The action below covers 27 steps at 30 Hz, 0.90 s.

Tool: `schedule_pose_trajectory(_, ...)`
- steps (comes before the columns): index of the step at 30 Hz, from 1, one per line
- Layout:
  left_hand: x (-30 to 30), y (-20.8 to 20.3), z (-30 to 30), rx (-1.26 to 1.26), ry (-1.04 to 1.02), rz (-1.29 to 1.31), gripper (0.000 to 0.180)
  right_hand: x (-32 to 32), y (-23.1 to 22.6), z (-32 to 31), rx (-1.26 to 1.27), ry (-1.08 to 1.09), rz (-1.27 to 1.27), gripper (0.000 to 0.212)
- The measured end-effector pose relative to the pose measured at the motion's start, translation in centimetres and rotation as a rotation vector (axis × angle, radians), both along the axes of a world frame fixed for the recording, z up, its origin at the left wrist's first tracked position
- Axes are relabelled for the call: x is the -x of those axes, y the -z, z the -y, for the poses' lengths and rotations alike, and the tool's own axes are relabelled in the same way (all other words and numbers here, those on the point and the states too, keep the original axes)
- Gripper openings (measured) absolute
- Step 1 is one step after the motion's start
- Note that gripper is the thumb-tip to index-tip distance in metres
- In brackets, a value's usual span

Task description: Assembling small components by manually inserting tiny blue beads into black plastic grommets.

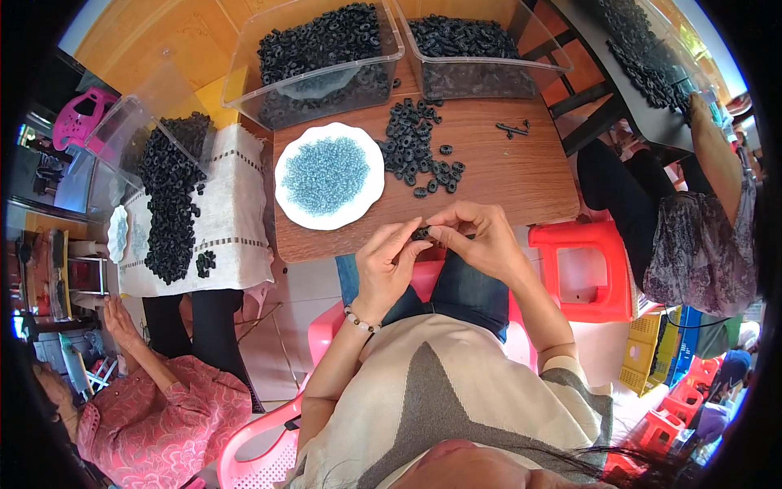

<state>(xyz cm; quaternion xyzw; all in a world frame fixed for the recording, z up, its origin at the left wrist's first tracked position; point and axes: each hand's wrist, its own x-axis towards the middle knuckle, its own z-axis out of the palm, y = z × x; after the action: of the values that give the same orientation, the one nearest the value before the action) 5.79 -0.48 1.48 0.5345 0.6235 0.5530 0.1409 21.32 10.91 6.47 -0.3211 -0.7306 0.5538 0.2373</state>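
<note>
Head: hands (pixel 384 265) (pixel 482 240) pinch black piece (pixel 421 234); plate (pixel 326 221) is scalloped.

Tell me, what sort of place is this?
Probably a small shared workroom for hand work: clear bins heaped with little black parts, a scalloped white plate of tiny translucent pieces, and another person at a cloth-covered table with a similar black heap.

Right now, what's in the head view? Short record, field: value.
left grip: closed on small black part
right grip: closed on same part
white plate: on brown table, holds small translucent bluish pieces
loose black parts: on table, right of plate
two clear bins: far table edge, containing black parts
other people: one left, one right
</note>
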Motion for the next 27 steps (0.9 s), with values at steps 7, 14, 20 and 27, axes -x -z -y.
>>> schedule_pose_trajectory(7, -0.2, 0.4, 0.0, -0.047, 0.012, -0.039, 0.035, -0.2, -0.2, 0.3, -0.147, -0.013, 0.050, 0.016)
schedule_pose_trajectory(14, -0.4, 0.6, 0.0, -0.069, 0.039, -0.085, 0.034, -0.3, -0.2, 0.7, -0.302, -0.020, 0.068, 0.011)
schedule_pose_trajectory(20, -0.3, 1.0, 0.2, -0.054, 0.061, -0.188, 0.034, -0.3, 0.3, 1.0, -0.301, -0.033, 0.044, 0.007)
schedule_pose_trajectory(27, 0.1, 0.7, 0.3, -0.028, 0.111, -0.293, 0.033, 0.0, 1.0, 1.6, -0.432, -0.065, 0.044, 0.008)
